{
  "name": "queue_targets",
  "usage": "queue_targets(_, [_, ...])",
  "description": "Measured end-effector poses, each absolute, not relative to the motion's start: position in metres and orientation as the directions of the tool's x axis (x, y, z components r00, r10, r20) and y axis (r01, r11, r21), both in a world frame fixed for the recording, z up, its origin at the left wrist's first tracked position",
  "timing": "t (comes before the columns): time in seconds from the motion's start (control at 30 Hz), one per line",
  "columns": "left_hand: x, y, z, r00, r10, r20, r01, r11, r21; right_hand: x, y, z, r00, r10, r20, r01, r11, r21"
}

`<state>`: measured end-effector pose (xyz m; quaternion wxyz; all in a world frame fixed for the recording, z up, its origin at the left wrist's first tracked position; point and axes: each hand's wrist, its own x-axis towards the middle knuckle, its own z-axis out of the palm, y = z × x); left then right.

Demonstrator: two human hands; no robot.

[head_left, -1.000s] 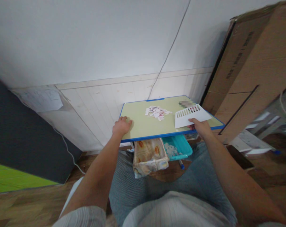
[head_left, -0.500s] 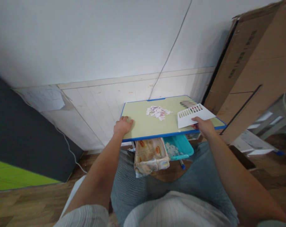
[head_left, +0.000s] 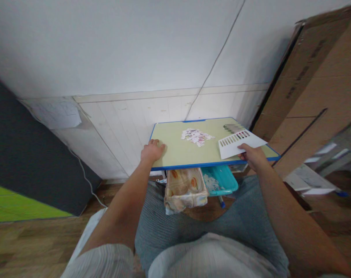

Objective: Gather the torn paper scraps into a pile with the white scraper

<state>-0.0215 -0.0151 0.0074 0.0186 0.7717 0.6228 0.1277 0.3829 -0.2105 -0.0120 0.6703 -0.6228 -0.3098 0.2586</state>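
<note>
My left hand (head_left: 152, 151) rests with fingers apart on the left end of a pale yellow-green table (head_left: 175, 154) with a blue edge. In my right hand (head_left: 252, 155) is a white card (head_left: 232, 148) with a row of slots along its far side, pinched between thumb and fingers at the near edge. The card is over the right part of the table. A loose pile of small white paper pieces (head_left: 197, 136) with dark and reddish marks lies at the middle. Beyond the card, a blurred-out patch (head_left: 232, 127) hides what is there.
Below the table's front edge are a cloth-lined basket (head_left: 185, 185) and a turquoise tray (head_left: 229, 181) holding whitish scraps. Large cardboard boxes (head_left: 311, 81) stand at the right. A cable (head_left: 216, 58) runs down the white wall (head_left: 135, 46) behind the table.
The view has shifted slightly. Both hands keep about the same places, and the card is still in my right hand over the table's right side.
</note>
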Motion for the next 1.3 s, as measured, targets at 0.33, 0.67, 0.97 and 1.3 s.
queue_targets(0.33, [-0.021, -0.016, 0.007, 0.178, 0.971, 0.161, 0.958, -0.208, 0.199, 0.333, -0.167, -0.011, 0.633, 0.77, 0.08, 0.115, 0.008, -0.993])
queue_targets(0.67, [-0.019, -0.016, 0.005, 0.179, 0.97, 0.167, 0.957, -0.211, 0.2, 0.33, -0.146, 0.049, 0.498, 0.846, 0.191, 0.472, -0.079, -0.878])
queue_targets(0.97, [-0.019, -0.018, 0.006, 0.183, 0.967, 0.175, 0.952, -0.219, 0.216, 0.281, -0.129, 0.065, 0.304, 0.918, 0.256, 0.858, -0.147, -0.493])
queue_targets(1.3, [-0.017, -0.021, 0.007, 0.173, 0.971, 0.163, 0.95, -0.208, 0.234, 0.244, -0.142, 0.063, 0.109, 0.96, 0.258, 0.974, -0.051, -0.222])
